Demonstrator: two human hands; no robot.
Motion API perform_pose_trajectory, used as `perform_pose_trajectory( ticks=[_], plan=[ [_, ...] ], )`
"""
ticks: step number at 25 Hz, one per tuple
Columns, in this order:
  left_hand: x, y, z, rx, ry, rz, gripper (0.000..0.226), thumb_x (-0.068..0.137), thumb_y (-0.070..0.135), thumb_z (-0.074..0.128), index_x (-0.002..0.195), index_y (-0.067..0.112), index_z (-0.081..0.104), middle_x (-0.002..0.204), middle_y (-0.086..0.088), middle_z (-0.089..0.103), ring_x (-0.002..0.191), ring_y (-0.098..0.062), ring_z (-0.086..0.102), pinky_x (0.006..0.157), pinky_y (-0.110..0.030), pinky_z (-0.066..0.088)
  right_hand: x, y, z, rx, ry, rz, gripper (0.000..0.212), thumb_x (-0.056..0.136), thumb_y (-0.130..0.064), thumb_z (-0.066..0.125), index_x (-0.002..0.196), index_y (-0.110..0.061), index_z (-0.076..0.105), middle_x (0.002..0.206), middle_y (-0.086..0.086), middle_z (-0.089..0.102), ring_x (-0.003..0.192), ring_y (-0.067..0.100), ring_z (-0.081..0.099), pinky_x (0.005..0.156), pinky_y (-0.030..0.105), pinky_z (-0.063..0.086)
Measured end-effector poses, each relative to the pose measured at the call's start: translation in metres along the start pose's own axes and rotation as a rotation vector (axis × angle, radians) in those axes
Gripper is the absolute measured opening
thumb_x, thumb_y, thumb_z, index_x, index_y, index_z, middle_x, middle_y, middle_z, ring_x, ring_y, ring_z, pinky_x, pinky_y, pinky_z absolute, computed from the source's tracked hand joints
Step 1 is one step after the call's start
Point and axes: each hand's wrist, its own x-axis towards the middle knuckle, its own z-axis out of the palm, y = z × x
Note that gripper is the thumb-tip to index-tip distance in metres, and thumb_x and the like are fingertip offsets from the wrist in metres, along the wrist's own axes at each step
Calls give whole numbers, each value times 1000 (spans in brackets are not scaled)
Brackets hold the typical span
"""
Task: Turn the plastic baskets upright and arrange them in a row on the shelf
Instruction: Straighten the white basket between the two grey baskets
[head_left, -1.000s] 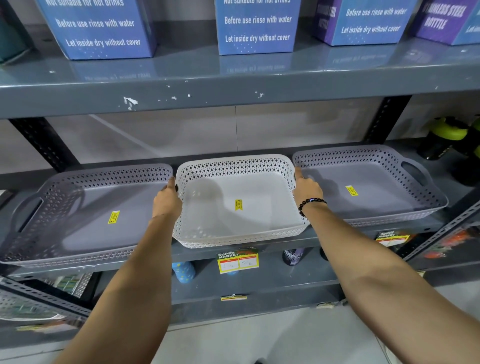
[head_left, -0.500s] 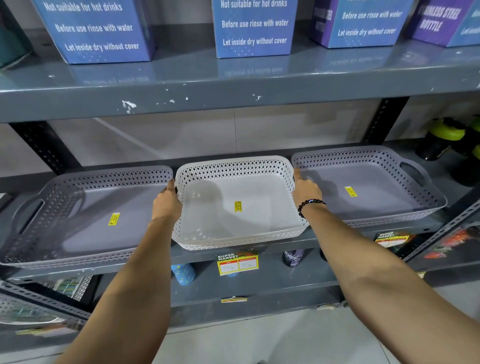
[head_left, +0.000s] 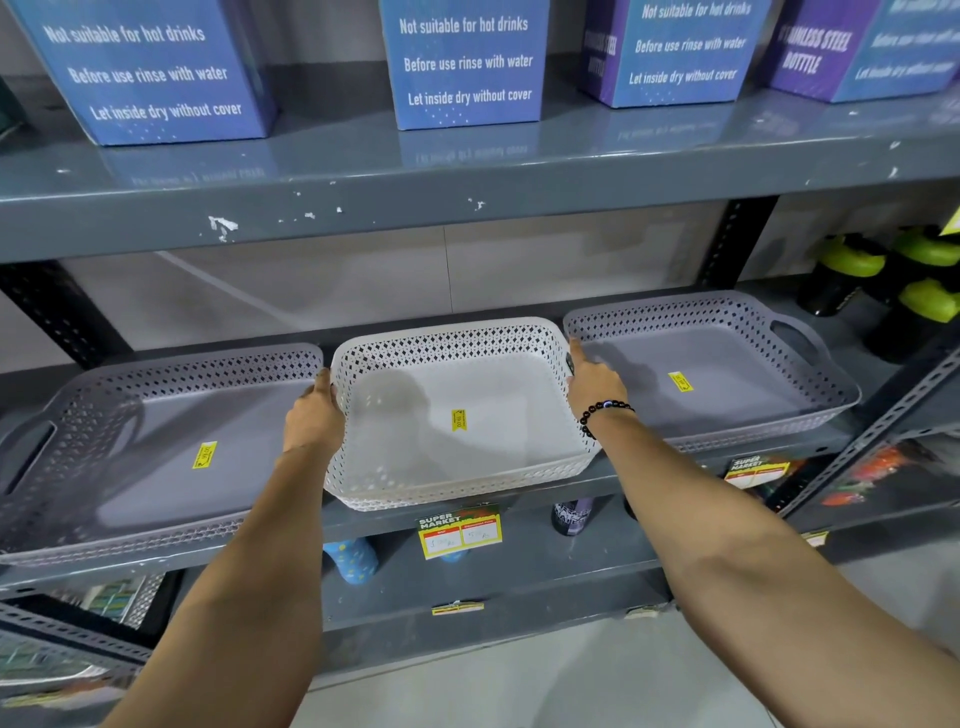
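Note:
Three perforated plastic baskets stand upright in a row on the grey middle shelf (head_left: 675, 470). The white basket (head_left: 415, 457) is in the middle, its front edge overhanging the shelf lip. My left hand (head_left: 313, 418) grips its left rim and my right hand (head_left: 592, 387), with a black bead bracelet at the wrist, grips its right rim. A grey basket (head_left: 130, 452) sits to the left and another grey basket (head_left: 727, 379) to the right, each with a yellow sticker inside.
Blue and purple bottle boxes (head_left: 462, 62) line the upper shelf (head_left: 467, 208). Black bottles with green lids (head_left: 852, 270) stand at the right end of the middle shelf. Below are price tags (head_left: 460, 530), bottles and a lower shelf.
Hardly anything differs; both hands stay on the white basket's rims and the view has shifted slightly.

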Motion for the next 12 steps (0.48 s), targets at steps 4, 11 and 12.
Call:
perform_pose_trajectory(
  ticks=[4,11,12],
  plan=[
    [-1,2,0,5,5,-17,47,102,9,26,148,13,27,130,-26,55,113,-45,54,92,-49,46,0,0,-1,13,-10,8,65,98,-3,41,152,-18,8,112,22,65,102,35,64,78,39,55],
    [1,2,1,22,12,-18,49,99,3,28,147,12,27,128,-26,56,110,-45,56,90,-49,47,1,-1,-1,-2,1,7,62,98,-3,41,152,-15,11,110,22,66,101,34,64,76,39,55],
    [1,1,2,30,15,-11,49,99,2,28,147,12,28,127,-27,57,109,-45,57,89,-49,48,1,-1,-1,-5,3,6,62,98,-2,41,152,-15,12,111,22,66,101,34,64,76,38,55]
  ],
)
